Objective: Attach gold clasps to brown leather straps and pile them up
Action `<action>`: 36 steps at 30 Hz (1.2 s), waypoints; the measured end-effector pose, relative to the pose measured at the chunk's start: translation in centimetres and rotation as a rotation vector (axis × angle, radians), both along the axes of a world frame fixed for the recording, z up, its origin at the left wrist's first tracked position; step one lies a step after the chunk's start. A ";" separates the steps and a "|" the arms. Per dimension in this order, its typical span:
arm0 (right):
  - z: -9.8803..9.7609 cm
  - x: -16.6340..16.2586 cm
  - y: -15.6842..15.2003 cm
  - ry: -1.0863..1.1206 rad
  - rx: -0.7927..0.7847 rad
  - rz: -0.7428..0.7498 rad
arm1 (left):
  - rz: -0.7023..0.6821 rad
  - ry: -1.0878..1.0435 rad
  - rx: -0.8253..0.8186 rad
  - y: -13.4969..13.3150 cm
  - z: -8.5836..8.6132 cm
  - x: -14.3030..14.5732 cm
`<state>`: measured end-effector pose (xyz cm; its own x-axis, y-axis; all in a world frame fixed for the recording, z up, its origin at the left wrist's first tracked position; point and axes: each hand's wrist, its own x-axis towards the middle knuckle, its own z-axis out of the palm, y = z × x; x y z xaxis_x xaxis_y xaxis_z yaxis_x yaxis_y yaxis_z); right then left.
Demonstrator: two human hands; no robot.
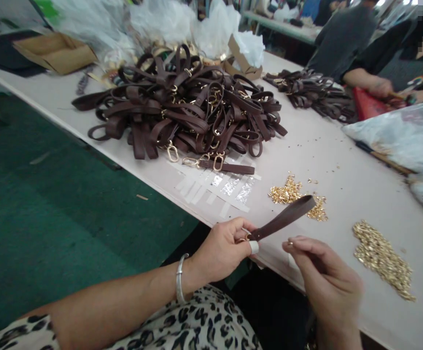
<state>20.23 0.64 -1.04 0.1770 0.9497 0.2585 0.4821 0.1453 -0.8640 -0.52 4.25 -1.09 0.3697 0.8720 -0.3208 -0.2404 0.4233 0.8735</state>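
Observation:
My left hand [229, 245] is closed around the clasp end of a dark brown leather strap [284, 217], whose loop points up and to the right. A white wrap covers the thumb tip. To the right, my right hand [324, 272] pinches a tiny gold rivet [290, 243] between thumb and fingertip, a short way from the strap. Just beyond the strap lies a heap of small gold rivets [286, 190]. Farther right is a second heap of paler gold pieces [382, 257]. At the back left, a big tangled pile of brown straps [182, 107] with gold clasps covers the table.
On the pale table [306, 155], clear tape strips [229, 187] lie before the pile. A cardboard box [54, 51] and plastic bags [160, 22] stand behind. Across the table, a co-worker [397, 73] handles something beside more straps [313, 95]. A filled plastic bag [412, 136] sits at right.

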 end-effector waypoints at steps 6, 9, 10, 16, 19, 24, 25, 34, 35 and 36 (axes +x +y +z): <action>-0.8 -4.6 -0.3 -0.054 0.135 0.115 | -0.009 -0.085 -0.009 -0.5 -0.8 0.3; -1.2 -5.1 -0.2 -0.078 0.199 0.097 | 0.003 -0.104 -0.017 -0.7 -1.0 0.5; -1.3 -5.2 -0.2 -0.099 0.217 0.093 | 0.005 -0.095 -0.015 -0.8 -1.1 0.5; -1.0 -5.4 -0.2 -0.369 0.357 0.072 | -0.003 -0.053 -0.022 -0.8 -0.8 0.6; -0.8 -5.3 -0.1 -0.456 0.348 0.021 | 0.006 -0.059 -0.026 -0.7 -0.6 0.8; -0.9 -5.1 -0.3 -0.292 0.267 0.008 | 0.014 -0.051 -0.023 -0.6 -0.6 1.0; -1.0 -5.1 -0.3 -0.241 0.242 0.011 | 0.013 -0.043 -0.019 -0.6 -0.6 1.0; -1.5 -5.3 -0.5 -0.190 0.152 -0.085 | -0.016 0.057 0.132 -0.8 -0.3 0.4; -1.4 -5.3 -0.5 -0.208 0.164 -0.082 | -0.015 0.078 0.170 -0.8 -0.2 0.3; -1.4 -5.3 -0.5 -0.208 0.175 -0.082 | -0.014 0.099 0.211 -0.8 0.0 0.2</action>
